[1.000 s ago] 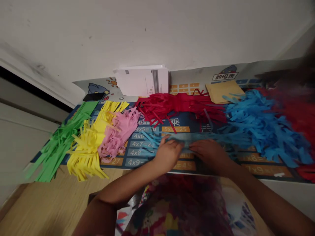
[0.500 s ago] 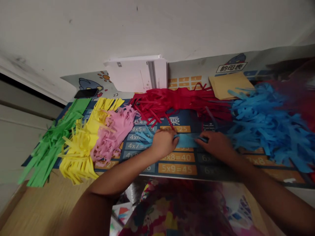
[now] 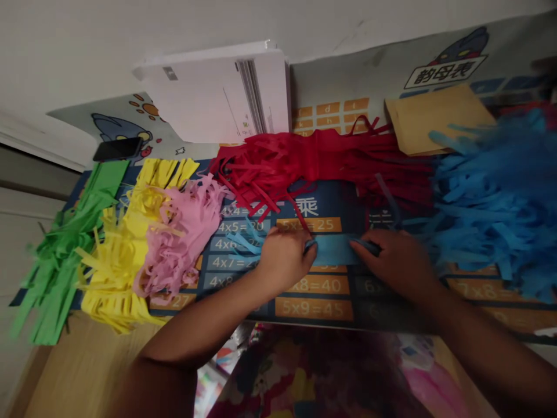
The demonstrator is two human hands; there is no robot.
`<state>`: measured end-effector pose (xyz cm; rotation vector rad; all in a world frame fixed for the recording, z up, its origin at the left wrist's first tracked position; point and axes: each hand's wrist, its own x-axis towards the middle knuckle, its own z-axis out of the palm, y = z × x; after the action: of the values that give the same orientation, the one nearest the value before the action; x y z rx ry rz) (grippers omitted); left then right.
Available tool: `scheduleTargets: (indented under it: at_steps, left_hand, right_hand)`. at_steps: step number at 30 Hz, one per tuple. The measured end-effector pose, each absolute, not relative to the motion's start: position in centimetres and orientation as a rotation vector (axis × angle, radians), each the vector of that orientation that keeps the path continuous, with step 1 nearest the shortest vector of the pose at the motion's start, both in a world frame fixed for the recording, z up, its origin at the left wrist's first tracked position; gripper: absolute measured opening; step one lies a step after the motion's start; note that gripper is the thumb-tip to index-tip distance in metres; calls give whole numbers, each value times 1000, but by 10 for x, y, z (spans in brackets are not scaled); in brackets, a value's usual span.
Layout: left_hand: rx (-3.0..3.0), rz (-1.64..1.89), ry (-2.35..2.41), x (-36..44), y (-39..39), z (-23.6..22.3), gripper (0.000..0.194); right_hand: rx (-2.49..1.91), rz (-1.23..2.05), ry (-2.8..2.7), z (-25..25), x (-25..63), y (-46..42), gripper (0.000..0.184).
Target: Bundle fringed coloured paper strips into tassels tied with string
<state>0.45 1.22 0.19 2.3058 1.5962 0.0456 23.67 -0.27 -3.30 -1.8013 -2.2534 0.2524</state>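
A blue fringed paper strip (image 3: 334, 249) stretches flat between my two hands over the table. My left hand (image 3: 285, 255) is closed around its left part, and the cut fringe sticks out beyond the fist. At the other end my right hand (image 3: 398, 261) grips the strip, with thumb and fingers pressed together. Just behind the hands lies a red fringed paper bundle (image 3: 317, 159). A large pile of blue fringed paper (image 3: 487, 191) sits to the right of my right hand; its far side is blurred.
Pink (image 3: 187, 226), yellow (image 3: 137, 232) and green fringed paper (image 3: 73, 249) lie at the left. A white box (image 3: 209, 98) leans against the wall, with a phone (image 3: 117, 149) to its left. A tan paper envelope (image 3: 439, 119) rests at the back right. A multiplication chart (image 3: 313, 307) covers the table.
The view has tilted and come closer to the table. Both hands keep their hold on the blue strip, which stays stretched between them at about the same place.
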Motion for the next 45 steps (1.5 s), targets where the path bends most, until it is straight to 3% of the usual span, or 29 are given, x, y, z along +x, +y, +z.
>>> scheduleTargets:
  at_steps: [8,12,14,18,23,29,34,39,45]
  left_hand:
    - [2305,-19,1590,5,13,1,20]
    - [2492,182,1607,3,9,2,25]
    - [2725,256,1420,2,8,4,22]
    - [2989,-58,878,2,6,14,25]
    - [3029,-147,944,9,0,24,26]
    - [3022,-95,1121,9,-2,14,17]
    - [2847,152,1214,-8,3,5,19]
    - [2625,262,1308,-16,11,5,13]
    - [2470,299,1446,-9,17,3,30]
  right_hand:
    - [-1826,281,-2248,-35,234,-2,33]
    - [-1886,263,-2187,-28,236,3,25]
    - [-1958,117,-2120,-17,241,3,25]
    - [-1765,-211,-2167,5,246,-11,24]
    - [-1075,140,-2682,-4,241,-19,28]
    - [-1089,288,-2562,-26,251,0,30]
    - [-1019,378,-2516,-31,259,12,26]
    - [-1100,667,-2444,-31,268,38,26]
    - [-1364,740,-2434,-23,258,46,27]
